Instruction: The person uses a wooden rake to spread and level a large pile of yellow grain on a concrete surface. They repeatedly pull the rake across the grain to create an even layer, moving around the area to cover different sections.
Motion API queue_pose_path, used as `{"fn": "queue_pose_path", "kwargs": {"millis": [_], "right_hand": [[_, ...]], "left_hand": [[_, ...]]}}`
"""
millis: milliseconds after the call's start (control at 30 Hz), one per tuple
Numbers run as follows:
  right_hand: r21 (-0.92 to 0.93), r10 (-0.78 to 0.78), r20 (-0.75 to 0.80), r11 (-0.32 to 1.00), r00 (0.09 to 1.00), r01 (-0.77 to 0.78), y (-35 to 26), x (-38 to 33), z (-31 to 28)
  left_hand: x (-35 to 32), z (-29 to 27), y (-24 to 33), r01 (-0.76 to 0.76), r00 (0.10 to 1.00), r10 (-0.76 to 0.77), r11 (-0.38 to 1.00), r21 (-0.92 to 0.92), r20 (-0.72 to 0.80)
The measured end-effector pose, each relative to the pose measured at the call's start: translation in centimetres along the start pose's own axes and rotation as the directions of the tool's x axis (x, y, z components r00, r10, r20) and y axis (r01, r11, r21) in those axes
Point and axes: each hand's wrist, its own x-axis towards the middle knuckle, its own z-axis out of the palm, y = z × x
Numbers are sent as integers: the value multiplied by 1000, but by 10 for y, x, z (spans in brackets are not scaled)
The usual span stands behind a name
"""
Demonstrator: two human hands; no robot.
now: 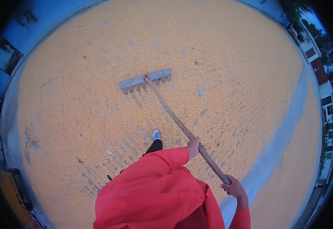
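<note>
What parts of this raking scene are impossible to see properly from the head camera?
- Rake tine tips: sunk in the grain.
- Handle under the left hand and right hand: covered by the fingers.
- Second foot: hidden by the red garment; only one shoe shows.
- Single kernels: too small.

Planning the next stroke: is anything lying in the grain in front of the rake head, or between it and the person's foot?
Nothing visible blocks the rake head: only spread yellow grain lies ahead. Between the head and the white shoe there is just grain with raked streaks. Both hands, left and right, grip the wooden handle.
</note>
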Motion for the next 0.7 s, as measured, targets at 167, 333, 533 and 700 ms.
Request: {"fn": "queue_pose_path", "kwargs": {"millis": [167,333,533,700], "right_hand": [[-14,7,-25,1000,1000,-8,-81,52,-47],[-191,-269,-143,952,952,240,-159,131,-66],[-388,-417,-118,855,901,345,-279,224,-116],[-571,-531,-71,716,844,402,-376,322,-175]], "left_hand": [[29,61,62,21,998,-19,999,-28,59],[57,120,174,-39,998,39,999,0,51],[129,192,286,-140,983,151,984,-106,100],[136,290,371,-215,975,221,961,-176,10]]}}
